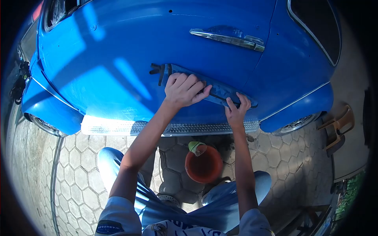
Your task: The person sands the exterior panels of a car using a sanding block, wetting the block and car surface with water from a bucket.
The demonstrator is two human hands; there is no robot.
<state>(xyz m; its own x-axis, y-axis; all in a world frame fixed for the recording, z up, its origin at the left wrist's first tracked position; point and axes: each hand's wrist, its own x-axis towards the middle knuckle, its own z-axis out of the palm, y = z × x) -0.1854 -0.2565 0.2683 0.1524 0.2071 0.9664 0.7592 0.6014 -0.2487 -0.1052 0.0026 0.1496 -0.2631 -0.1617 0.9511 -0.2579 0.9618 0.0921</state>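
Flat against the blue car door (114, 59) lies a long, narrow sanding block (222, 89), slanting down to the right. It is blue-grey and smudged, with dark clip-like pieces at its left end. My left hand (184, 89) is closed over its left half, knuckles up. Near its right end my right hand (238, 109) grips the lower edge with thumb and fingers. The block's underside is hidden. Above it, the chrome door handle (226, 39) is fixed to the door.
Below the door runs a bright metal running board (118, 126). A reddish-brown basin (204, 165) with dark liquid stands on the hexagonal paving (80, 188) between my legs, a green cloth-like piece (195, 148) on its rim. A brown plastic chair (338, 124) is at the right.
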